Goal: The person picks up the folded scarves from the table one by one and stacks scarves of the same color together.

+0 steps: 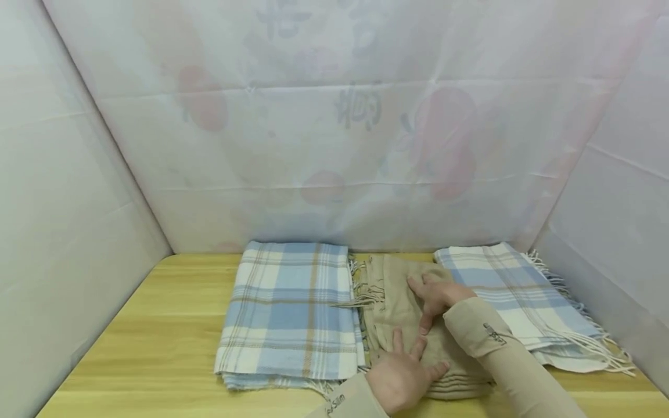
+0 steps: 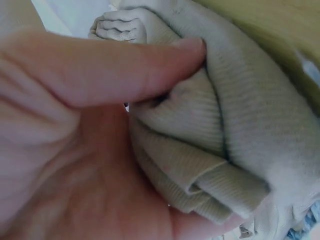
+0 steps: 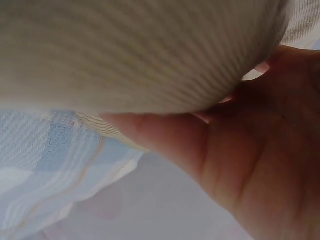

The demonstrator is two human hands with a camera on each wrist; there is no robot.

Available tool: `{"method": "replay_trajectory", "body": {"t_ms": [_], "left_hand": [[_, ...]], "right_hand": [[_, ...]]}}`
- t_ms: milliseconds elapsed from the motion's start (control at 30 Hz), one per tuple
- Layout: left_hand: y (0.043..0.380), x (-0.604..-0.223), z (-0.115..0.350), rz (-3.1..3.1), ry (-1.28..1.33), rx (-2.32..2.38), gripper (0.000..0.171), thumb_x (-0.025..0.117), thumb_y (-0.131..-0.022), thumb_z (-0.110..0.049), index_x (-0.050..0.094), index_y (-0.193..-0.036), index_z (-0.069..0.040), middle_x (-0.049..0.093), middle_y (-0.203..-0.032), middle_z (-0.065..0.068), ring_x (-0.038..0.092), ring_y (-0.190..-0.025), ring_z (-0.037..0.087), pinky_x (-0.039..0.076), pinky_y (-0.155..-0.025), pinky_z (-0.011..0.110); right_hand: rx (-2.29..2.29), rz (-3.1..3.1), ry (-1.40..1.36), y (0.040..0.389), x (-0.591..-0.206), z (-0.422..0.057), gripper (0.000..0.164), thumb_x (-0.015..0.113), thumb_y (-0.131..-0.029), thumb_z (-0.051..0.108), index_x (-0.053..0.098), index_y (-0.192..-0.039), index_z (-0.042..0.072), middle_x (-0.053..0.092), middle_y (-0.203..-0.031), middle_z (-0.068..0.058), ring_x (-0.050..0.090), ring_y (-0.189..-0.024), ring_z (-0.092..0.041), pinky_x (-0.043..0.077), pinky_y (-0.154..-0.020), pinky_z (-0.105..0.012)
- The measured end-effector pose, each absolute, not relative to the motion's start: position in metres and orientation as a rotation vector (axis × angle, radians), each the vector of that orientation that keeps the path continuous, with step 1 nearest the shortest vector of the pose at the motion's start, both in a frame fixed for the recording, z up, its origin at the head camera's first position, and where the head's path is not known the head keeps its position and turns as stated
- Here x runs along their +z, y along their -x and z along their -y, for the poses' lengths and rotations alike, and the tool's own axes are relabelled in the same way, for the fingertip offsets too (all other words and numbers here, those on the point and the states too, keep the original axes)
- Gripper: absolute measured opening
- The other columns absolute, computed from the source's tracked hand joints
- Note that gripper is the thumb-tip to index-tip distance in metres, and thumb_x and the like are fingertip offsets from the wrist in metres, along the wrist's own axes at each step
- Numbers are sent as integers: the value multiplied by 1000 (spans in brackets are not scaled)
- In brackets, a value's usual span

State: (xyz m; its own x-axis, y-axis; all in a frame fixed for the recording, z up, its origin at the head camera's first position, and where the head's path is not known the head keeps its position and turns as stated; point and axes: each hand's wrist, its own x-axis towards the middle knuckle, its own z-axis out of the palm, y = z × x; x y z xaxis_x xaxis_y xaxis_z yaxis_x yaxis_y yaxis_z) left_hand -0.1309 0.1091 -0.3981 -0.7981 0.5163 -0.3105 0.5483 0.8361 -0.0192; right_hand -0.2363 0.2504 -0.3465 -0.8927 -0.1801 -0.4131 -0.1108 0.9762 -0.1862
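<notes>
A beige fringed scarf (image 1: 405,313), folded into a layered stack, lies in the middle of the cloths. My left hand (image 1: 401,377) rests on its near end with the fingers spread. Seen from the left wrist, the thumb (image 2: 150,67) lies against the scarf's folded layers (image 2: 200,150). Farther back, my right hand (image 1: 436,299) presses on the right side of the same scarf, fingers apart and palm down. In the right wrist view the beige cloth (image 3: 150,55) bulges close to the camera and hides most of that hand's fingertips.
A folded blue-and-white plaid scarf (image 1: 292,307) lies just left of the beige one. Another plaid scarf (image 1: 507,284) lies on the right, its fringe by the right wall (image 1: 617,232). All are on a wood-grain table (image 1: 157,342) in front of a white fabric backdrop (image 1: 324,139).
</notes>
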Motion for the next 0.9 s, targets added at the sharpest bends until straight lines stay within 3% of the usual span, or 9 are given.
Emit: {"method": "replay_trajectory", "body": {"t_ms": [400,567,900], "left_hand": [[144,-396,-108,-2778,-969,-211,60,55,-102,-36,29,-149,-63,24,-162,-17,26,-148,27,50,-96,52],[148,-396,-110,-2787,-949,-200,58,52,-104,-33,31,-148,-63,25,-162,-17,26,-148,27,49,-97,53],[161,-391,-113,-2784,-932,-90,66,63,-99,-26,36,-146,-63,28,-161,-14,29,-147,30,49,-98,53]], "right_hand": [[-234,-2705,252,253,-346,-255,116,95,-67,21,26,-155,-7,15,-154,-44,13,-142,-61,24,-106,-76],[-264,-2696,221,259,-347,-256,116,95,-67,19,25,-157,-5,14,-156,-42,11,-143,-61,24,-107,-75],[-305,-2702,136,268,-347,-259,114,94,-69,20,26,-158,1,15,-159,-36,11,-145,-58,24,-109,-72]]}}
